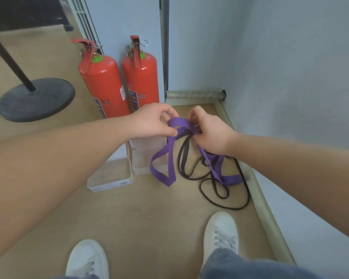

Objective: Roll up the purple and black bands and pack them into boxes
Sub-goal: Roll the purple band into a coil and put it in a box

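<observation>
**Spotter:** What have you got, biggest first?

**Operator:** I see the floor (129, 214), with a clear box (147, 158) on it. The purple band (180, 123) is held up above that box's right edge, and its loops trail down to the floor right of the box.

**Spotter:** And the black band?

**Operator:** The black band (182, 158) lies coiled right of the box and seems caught through the purple one.

**Spotter:** Hands?

**Operator:** The left hand (151, 121) and right hand (210, 133) each pinch the purple band, with the fingers (167, 112) curled tight. The short span between them runs side to side, equally near both. I'd free the black band first.
</observation>
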Demonstrator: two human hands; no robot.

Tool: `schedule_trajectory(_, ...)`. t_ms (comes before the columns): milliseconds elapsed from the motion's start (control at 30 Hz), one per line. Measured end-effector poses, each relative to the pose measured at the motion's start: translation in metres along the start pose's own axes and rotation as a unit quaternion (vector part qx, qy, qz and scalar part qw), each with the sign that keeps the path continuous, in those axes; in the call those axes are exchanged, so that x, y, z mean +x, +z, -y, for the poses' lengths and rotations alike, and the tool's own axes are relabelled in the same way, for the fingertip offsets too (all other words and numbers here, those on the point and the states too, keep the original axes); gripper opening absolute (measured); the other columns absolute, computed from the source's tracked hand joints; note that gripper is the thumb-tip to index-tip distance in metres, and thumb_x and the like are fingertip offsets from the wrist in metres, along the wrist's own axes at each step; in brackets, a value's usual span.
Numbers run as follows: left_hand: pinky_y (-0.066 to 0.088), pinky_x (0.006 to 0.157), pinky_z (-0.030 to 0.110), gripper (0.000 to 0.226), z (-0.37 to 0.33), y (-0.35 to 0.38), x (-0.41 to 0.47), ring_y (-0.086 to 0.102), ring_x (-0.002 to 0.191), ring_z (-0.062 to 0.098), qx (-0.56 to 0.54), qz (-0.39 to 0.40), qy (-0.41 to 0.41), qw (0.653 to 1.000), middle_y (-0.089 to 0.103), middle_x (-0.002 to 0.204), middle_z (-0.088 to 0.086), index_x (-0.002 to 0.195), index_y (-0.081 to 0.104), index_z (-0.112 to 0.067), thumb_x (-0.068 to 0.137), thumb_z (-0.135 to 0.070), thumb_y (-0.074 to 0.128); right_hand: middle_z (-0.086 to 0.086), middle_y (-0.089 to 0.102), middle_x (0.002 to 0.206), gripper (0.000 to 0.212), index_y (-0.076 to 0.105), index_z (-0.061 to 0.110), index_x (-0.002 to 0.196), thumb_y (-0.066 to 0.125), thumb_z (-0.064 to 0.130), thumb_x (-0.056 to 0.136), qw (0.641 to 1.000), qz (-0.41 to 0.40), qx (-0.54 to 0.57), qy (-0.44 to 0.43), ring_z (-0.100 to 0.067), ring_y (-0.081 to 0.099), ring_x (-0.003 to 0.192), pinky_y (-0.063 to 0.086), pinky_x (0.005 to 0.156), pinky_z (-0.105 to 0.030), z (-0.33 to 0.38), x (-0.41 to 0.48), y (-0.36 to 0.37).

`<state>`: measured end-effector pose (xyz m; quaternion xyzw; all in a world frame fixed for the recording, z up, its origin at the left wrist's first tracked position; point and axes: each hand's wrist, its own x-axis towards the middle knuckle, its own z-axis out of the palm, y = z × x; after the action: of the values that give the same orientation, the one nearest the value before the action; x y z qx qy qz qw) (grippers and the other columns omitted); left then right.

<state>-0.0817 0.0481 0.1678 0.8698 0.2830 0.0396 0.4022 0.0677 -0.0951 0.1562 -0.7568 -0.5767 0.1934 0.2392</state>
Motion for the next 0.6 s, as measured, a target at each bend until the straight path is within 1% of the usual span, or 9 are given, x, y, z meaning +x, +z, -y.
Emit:
schedule_trajectory(33,0.057,0.081,0.029,0.038,-0.002,0.002,-0.005,0.073,0.082,0.009,-0.009,-0.004,0.002,1.000,0.074,0.098,-0.009,0.106,0.066,-0.034,0.074,-0.025,0.086,0.001,0.064,0.103,0.035,0.044,0.020,0.110,0.058,-0.001,0.085,1.000,-0.008,0.011,-0.004,-0.023,0.064,0.093,0.055,0.089,-0.039,0.001,-0.005,0.000)
schedule_trajectory(67,0.058,0.081,0.028,0.038,-0.004,0.003,-0.010,0.073,0.081,0.008,-0.021,-0.008,0.004,1.000,0.074,0.098,-0.009,0.106,0.066,-0.034,0.075,-0.025,0.086,0.004,0.063,0.097,0.033,0.045,0.020,0.106,0.060,0.000,0.085,1.000,-0.011,0.022,-0.005,-0.020,0.064,0.089,0.054,0.087,-0.037,0.003,-0.009,0.000)
schedule_trajectory(167,0.053,0.062,0.011,0.041,-0.016,0.002,-0.021,0.070,0.071,0.001,-0.074,-0.028,0.013,0.997,0.072,0.102,-0.003,0.113,0.065,-0.026,0.078,-0.018,0.085,0.008,0.064,0.087,0.031,0.047,0.019,0.099,0.071,0.008,0.084,0.997,-0.007,0.080,0.005,-0.010,0.063,0.081,0.052,0.076,-0.027,0.012,-0.017,-0.001)
schedule_trajectory(233,0.054,0.067,0.012,0.046,-0.025,0.001,-0.026,0.072,0.082,0.006,-0.091,-0.046,0.015,0.995,0.072,0.103,-0.004,0.119,0.065,-0.023,0.078,-0.017,0.085,0.007,0.064,0.085,0.038,0.047,0.019,0.097,0.080,0.011,0.081,0.990,-0.004,0.139,0.016,-0.005,0.062,0.075,0.050,0.068,-0.019,0.017,-0.019,-0.001)
schedule_trajectory(300,0.059,0.076,0.019,0.050,-0.031,0.003,-0.029,0.073,0.086,0.008,-0.121,-0.054,0.014,0.991,0.072,0.103,-0.005,0.122,0.063,-0.022,0.078,-0.014,0.085,0.008,0.060,0.080,0.043,0.044,0.019,0.092,0.084,0.008,0.078,0.982,-0.021,0.189,0.017,0.000,0.056,0.063,0.046,0.060,-0.015,0.020,-0.022,0.000)
schedule_trajectory(367,0.058,0.071,0.019,0.050,-0.037,0.007,-0.034,0.073,0.080,0.005,-0.180,-0.052,0.012,0.982,0.071,0.103,-0.001,0.123,0.062,-0.018,0.079,-0.007,0.082,0.005,0.058,0.078,0.045,0.041,0.020,0.087,0.083,0.005,0.079,0.970,-0.044,0.240,0.019,-0.004,0.053,0.061,0.045,0.057,-0.015,0.020,-0.025,0.003)
schedule_trajectory(467,0.058,0.071,0.019,0.044,-0.040,0.014,-0.043,0.073,0.081,0.007,-0.232,-0.052,0.018,0.971,0.069,0.106,0.004,0.119,0.064,-0.017,0.080,-0.002,0.080,-0.005,0.059,0.082,0.043,0.041,0.018,0.086,0.079,-0.002,0.082,0.947,-0.064,0.314,0.006,-0.018,0.055,0.071,0.049,0.060,-0.020,0.019,-0.032,0.005)
schedule_trajectory(533,0.060,0.074,0.024,0.040,-0.038,0.017,-0.048,0.074,0.086,0.012,-0.219,-0.050,0.020,0.974,0.068,0.109,0.004,0.115,0.066,-0.019,0.081,-0.002,0.080,-0.007,0.060,0.082,0.040,0.043,0.015,0.086,0.078,-0.002,0.083,0.949,-0.057,0.311,-0.001,-0.019,0.057,0.071,0.051,0.061,-0.020,0.019,-0.039,0.006)
schedule_trajectory(600,0.062,0.077,0.032,0.036,-0.036,0.019,-0.056,0.075,0.091,0.019,-0.199,-0.039,0.015,0.979,0.066,0.114,0.006,0.111,0.068,-0.021,0.082,-0.004,0.079,-0.003,0.061,0.080,0.039,0.044,0.016,0.086,0.080,0.003,0.083,0.959,-0.041,0.280,-0.012,-0.017,0.057,0.069,0.052,0.063,-0.024,0.018,-0.045,0.008)
